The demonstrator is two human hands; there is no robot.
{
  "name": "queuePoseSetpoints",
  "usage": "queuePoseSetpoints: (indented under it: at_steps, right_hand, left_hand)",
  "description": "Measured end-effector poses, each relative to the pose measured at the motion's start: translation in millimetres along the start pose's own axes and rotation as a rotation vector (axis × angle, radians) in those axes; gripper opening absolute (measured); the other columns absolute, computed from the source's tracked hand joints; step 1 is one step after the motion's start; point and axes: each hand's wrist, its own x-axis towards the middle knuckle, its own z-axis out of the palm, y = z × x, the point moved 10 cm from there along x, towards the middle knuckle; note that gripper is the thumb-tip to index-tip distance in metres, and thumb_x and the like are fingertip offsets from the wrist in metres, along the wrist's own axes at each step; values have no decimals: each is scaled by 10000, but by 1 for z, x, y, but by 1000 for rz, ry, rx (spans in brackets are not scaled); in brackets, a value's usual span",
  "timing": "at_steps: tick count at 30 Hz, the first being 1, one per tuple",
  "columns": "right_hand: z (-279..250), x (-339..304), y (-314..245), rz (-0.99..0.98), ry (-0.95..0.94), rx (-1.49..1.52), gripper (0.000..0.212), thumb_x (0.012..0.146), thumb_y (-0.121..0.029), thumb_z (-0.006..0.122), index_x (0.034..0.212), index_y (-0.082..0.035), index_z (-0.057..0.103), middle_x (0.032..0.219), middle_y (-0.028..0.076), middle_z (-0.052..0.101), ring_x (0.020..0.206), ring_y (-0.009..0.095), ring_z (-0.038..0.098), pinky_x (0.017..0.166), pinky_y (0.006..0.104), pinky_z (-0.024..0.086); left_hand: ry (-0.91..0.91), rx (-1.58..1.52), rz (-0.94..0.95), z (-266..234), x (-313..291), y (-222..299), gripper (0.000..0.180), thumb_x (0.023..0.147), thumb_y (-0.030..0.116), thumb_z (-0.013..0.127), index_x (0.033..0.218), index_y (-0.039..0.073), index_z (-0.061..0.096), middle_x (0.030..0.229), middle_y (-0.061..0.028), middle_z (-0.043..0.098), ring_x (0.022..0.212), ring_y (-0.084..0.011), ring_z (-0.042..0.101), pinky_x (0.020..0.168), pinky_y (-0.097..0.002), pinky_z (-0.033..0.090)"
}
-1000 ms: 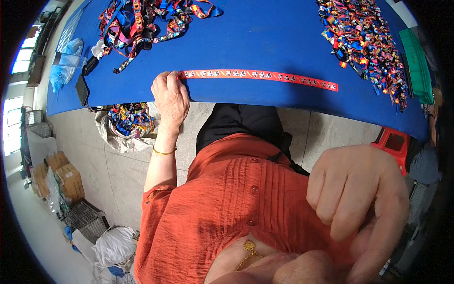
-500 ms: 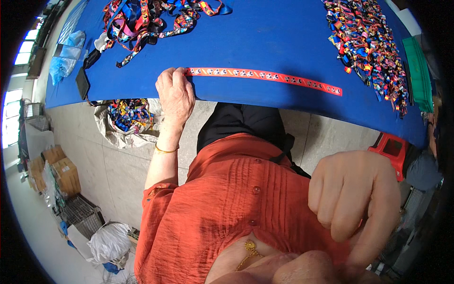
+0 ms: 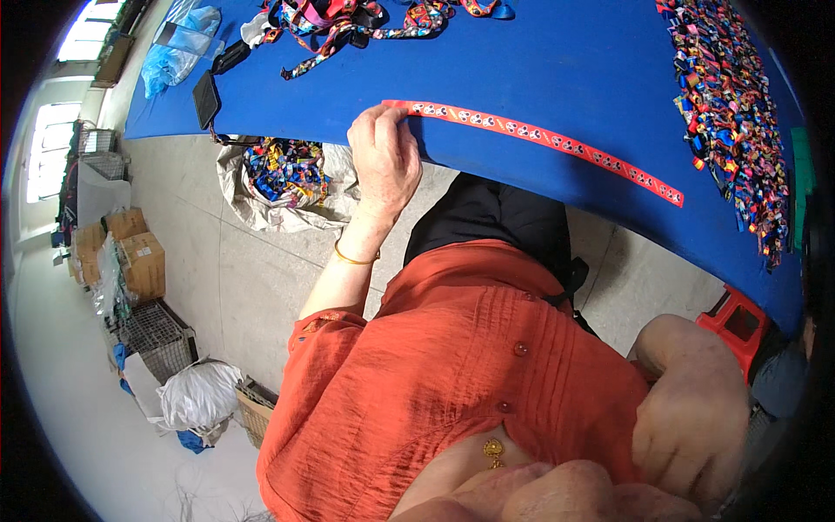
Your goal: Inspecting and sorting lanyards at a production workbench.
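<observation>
A flat red printed strap (image 3: 546,142) lies stretched along the near edge of the blue table. My left hand (image 3: 385,159) is closed on its left end, fingers over the strap and wrist beyond the table edge. The strap's other end rests free on the table, toward the right. My right hand (image 3: 691,426) is raised close in front of my chest at the lower right, well away from the strap. Its fingers are bent and pressed together; the tips are hidden, so anything in them cannot be made out.
Tangled printed straps (image 3: 365,30) lie at the far left of the blue table (image 3: 557,61). A long heap of small colourful pieces (image 3: 726,113) covers its right side. Below the edge stand a sack of similar pieces (image 3: 283,174) and a red plastic stool (image 3: 735,326). Cardboard boxes (image 3: 139,261) sit left.
The whole view has shifted and tilted, so table and strap appear further right. My right hand has dropped and turned its fingers downward. My left hand stays on the strap's end.
</observation>
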Motion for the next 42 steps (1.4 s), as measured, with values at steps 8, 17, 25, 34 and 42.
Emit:
queuePoseSetpoints:
  at_steps: [8, 17, 25, 34, 42]
  right_hand:
    - [-156, -54, 31, 637, 923, -1383, 46, 866, -101, 661, 891, -62, 662, 730, 41, 593, 561, 159, 532, 543, 287, 436]
    - [-249, -93, 62, 608, 813, -1976, 120, 837, -150, 666, 805, -50, 609, 787, 129, 600, 754, 339, 613, 706, 446, 495]
    - [-284, -101, 57, 809, 816, -1768, 127, 825, -136, 685, 850, -37, 610, 808, 79, 617, 763, 242, 629, 713, 354, 507]
    - [-326, -135, 4, 375, 1093, -791, 146, 920, -136, 669, 984, -34, 588, 872, 53, 667, 798, 125, 644, 738, 245, 518]
    - [-345, -184, -49, 122, 1257, -736, 180, 915, -111, 659, 1035, -8, 572, 917, 87, 681, 808, 162, 671, 757, 258, 523]
  left_hand:
    - [-28, 101, 191, 6, 0, 41, 258, 754, 38, 713, 998, 84, 641, 957, -83, 634, 924, -277, 588, 844, -419, 411]
    - [-113, 105, 253, 29, 10, 54, 229, 799, 96, 712, 1025, 100, 679, 966, -60, 650, 938, -260, 585, 853, -413, 408]
    - [-260, -100, 221, 44, 33, 62, 234, 807, 134, 722, 1033, 84, 688, 995, -65, 648, 1009, -273, 586, 923, -420, 398]
    - [-509, -1129, -615, 144, 97, 31, 159, 962, 126, 620, 999, -29, 614, 828, -94, 705, 728, -135, 678, 665, -231, 540]
    - [-743, -1335, -565, 211, 137, 68, 167, 937, 147, 655, 981, -11, 623, 891, -95, 703, 752, -148, 676, 694, -252, 542]
